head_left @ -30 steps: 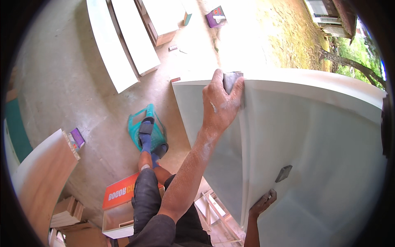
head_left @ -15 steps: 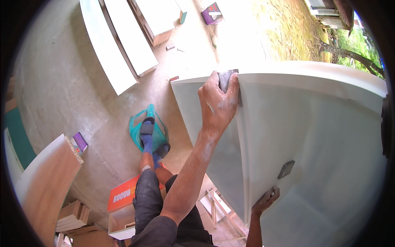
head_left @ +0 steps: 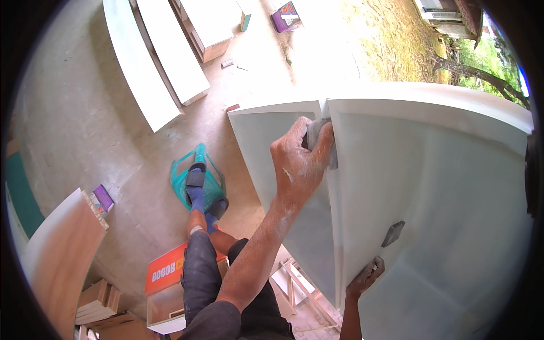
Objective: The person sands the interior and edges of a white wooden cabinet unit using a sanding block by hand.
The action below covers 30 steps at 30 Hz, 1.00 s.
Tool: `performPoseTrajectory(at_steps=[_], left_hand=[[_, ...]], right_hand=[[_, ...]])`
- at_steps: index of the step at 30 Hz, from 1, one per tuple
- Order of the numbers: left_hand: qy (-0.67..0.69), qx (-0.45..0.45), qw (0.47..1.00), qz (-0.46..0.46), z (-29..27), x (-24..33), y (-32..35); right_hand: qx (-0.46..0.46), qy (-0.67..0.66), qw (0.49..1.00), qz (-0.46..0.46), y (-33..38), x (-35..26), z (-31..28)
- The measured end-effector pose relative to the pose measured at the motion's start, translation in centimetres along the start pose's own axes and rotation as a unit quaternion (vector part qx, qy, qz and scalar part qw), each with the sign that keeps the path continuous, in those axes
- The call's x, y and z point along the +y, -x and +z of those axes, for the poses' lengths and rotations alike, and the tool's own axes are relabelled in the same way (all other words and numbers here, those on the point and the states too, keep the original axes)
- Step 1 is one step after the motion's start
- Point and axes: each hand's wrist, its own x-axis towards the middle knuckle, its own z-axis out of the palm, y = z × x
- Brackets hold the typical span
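My left hand, dusty with white powder, grips a grey sanding block between thumb and fingers. The block presses against the narrow raised strip between two parts of a large white panel piece, a little below its far edge. My right hand rests on the panel at the lower right, fingers stretched out on the surface and nothing seen in them. Just beyond its fingertips lies a second small dark grey block, apart from the hand.
My feet rest on a turquoise plastic stool. Long white boards lie at the upper left, near a purple box. A curved wooden panel stands at the left. An orange carton is beside my legs.
My left hand has drawn the sanding block from the panel's far edge toward me along the strip. The right hand and the second block stay in place.
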Motion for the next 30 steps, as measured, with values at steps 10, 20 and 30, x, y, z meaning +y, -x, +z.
performPoseTrajectory(at_steps=[10,20,30], left_hand=[[0.062,0.063,0.982,0.167,0.6,0.2,-2.3],[0.017,-0.238,0.953,0.189,-4.7,-0.9,-3.2],[-0.363,0.014,0.666,0.652,-3.8,-3.5,-2.8]], right_hand=[[0.001,0.006,1.0,-0.014,0.0,0.0,-0.1],[0.047,0.017,0.999,-0.013,0.3,0.9,-0.1],[-0.025,-0.136,0.983,-0.118,-0.1,-1.1,-1.8]])
